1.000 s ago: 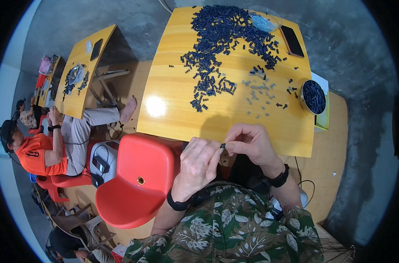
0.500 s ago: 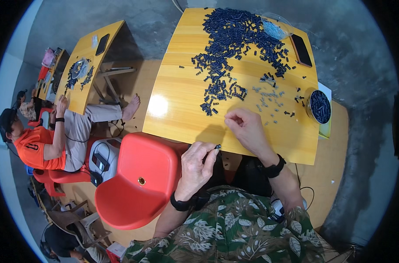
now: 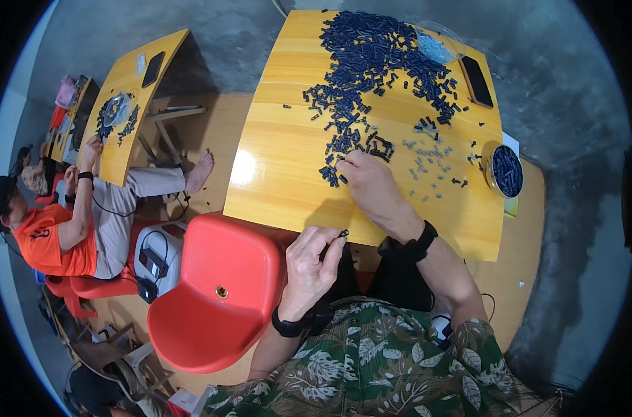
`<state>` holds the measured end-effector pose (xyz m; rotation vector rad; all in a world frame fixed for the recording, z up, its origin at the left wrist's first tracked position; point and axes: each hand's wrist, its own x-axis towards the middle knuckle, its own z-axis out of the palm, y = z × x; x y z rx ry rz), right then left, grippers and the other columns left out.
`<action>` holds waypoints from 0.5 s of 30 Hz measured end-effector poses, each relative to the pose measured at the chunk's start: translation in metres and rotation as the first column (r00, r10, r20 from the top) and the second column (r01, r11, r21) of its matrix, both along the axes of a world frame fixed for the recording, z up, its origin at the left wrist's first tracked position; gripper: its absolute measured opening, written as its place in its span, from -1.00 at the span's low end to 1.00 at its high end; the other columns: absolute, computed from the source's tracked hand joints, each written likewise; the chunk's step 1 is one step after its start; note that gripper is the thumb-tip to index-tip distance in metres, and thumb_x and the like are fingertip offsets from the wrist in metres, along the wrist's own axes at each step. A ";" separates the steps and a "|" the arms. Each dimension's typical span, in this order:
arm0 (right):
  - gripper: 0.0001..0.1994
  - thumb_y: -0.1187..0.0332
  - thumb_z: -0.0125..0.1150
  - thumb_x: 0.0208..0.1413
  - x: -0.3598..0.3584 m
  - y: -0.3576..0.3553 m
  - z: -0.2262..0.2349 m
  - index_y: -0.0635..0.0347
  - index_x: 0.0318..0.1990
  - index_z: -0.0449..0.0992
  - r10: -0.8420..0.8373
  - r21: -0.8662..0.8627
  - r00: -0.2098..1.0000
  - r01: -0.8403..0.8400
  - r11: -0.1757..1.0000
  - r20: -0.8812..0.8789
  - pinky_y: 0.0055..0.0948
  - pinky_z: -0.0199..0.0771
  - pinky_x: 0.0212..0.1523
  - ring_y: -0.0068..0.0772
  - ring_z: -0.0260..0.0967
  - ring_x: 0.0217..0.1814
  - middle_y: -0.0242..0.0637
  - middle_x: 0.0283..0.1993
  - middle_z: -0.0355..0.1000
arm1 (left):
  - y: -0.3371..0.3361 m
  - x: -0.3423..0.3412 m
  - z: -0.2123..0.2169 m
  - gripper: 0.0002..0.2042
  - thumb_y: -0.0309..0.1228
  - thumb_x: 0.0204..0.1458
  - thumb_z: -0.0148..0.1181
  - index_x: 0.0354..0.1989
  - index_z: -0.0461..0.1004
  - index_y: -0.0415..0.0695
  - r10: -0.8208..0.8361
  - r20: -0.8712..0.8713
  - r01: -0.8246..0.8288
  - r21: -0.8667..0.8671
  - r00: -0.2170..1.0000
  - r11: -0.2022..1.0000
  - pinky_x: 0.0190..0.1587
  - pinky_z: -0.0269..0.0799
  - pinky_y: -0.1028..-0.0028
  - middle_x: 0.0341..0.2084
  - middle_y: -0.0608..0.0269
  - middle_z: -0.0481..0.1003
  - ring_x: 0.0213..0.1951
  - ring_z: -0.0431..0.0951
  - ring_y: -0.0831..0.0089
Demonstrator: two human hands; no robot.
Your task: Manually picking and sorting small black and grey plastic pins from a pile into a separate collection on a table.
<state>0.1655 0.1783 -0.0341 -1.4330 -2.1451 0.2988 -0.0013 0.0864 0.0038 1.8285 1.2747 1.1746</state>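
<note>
My left hand [image 3: 309, 263] is just off the table's near edge, thumb and fingers pinched on a small black cylindrical part [image 3: 344, 233] whose end pokes out. My right hand [image 3: 375, 189] reaches over the table, its curled fingertips at the near end of a long heap of similar black parts [image 3: 361, 59]. Whether those fingers hold one of the parts is hidden by the hand. Right of this hand lie scattered small clear-grey pieces [image 3: 427, 156]. A few loose black pieces [image 3: 459, 183] lie beyond them.
On the yellow table [image 3: 274, 174], a clear bowl of black parts [image 3: 507, 171] stands at the right edge. A clear dish with light-blue pieces [image 3: 435, 48] and a phone [image 3: 476, 81] sit farther back. A red chair [image 3: 226, 260] is at left; a person in orange [image 3: 52, 236] works beyond it.
My right hand has moved away from me and slightly left, to the near end of the heap of black parts. My left hand keeps its place, holding the small black part.
</note>
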 end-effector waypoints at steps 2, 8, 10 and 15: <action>-0.92 0.50 0.06 0.04 0.001 0.001 -0.002 0.26 -0.31 0.44 0.021 -0.008 0.998 -0.021 1.000 0.063 -0.19 0.50 -0.22 -0.13 0.41 -0.13 -0.17 -0.27 0.34 | 0.000 0.001 0.000 -0.90 -0.64 -0.01 0.27 -0.30 0.55 -0.27 -0.003 0.002 0.003 -0.004 1.000 1.000 -0.36 0.44 0.44 -0.48 0.13 0.53 -0.45 0.53 0.34; -0.86 0.50 0.05 0.05 0.003 -0.006 0.003 0.26 -0.23 0.47 -0.075 0.011 0.992 0.074 0.997 0.106 -0.20 0.50 -0.22 -0.13 0.40 -0.14 -0.19 -0.29 0.34 | -0.001 0.004 0.005 -0.90 -0.63 0.00 0.27 -0.29 0.56 -0.28 0.001 0.003 -0.001 -0.016 1.000 1.000 -0.36 0.43 0.46 -0.48 0.14 0.52 -0.46 0.53 0.37; -0.80 0.54 0.09 0.12 0.012 -0.019 0.017 0.35 -0.10 0.51 -0.113 -0.001 0.987 0.114 0.993 -0.113 -0.31 0.49 -0.30 -0.21 0.46 -0.30 -0.20 -0.30 0.42 | -0.002 0.005 0.005 -0.90 -0.62 0.01 0.27 -0.29 0.56 -0.28 0.006 0.010 -0.006 -0.026 1.000 1.000 -0.36 0.43 0.47 -0.48 0.15 0.52 -0.46 0.52 0.39; -0.83 0.49 0.25 0.14 0.041 -0.061 0.043 0.40 -0.16 0.59 -0.369 -0.566 0.567 -0.220 0.794 -0.737 -0.55 0.55 -0.37 -0.49 0.54 -0.39 -0.24 -0.35 0.55 | -0.004 0.011 0.010 -0.90 -0.62 0.01 0.27 -0.29 0.56 -0.27 -0.009 0.024 0.010 -0.022 1.000 1.000 -0.38 0.40 0.51 -0.48 0.17 0.52 -0.46 0.51 0.44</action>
